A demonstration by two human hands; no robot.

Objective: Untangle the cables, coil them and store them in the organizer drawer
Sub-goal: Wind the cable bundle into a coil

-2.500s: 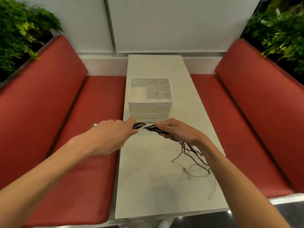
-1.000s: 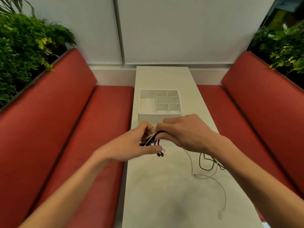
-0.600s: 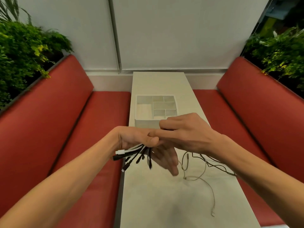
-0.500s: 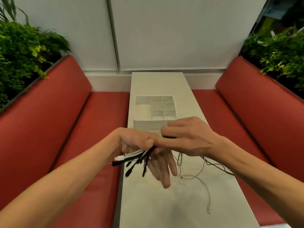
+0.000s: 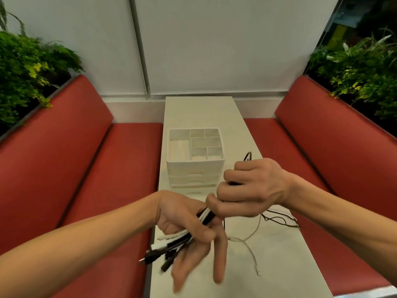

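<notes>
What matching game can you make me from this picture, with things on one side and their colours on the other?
Things:
1 organizer
2 left bench
3 left plant
4 cable bundle

Colours:
a green
b black and white
c red
d all white

Pairs: 1-d, 2-c, 3-a, 4-b.

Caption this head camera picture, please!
Tangled cables gripped by the left hand and right hand before a white organizer.
</notes>
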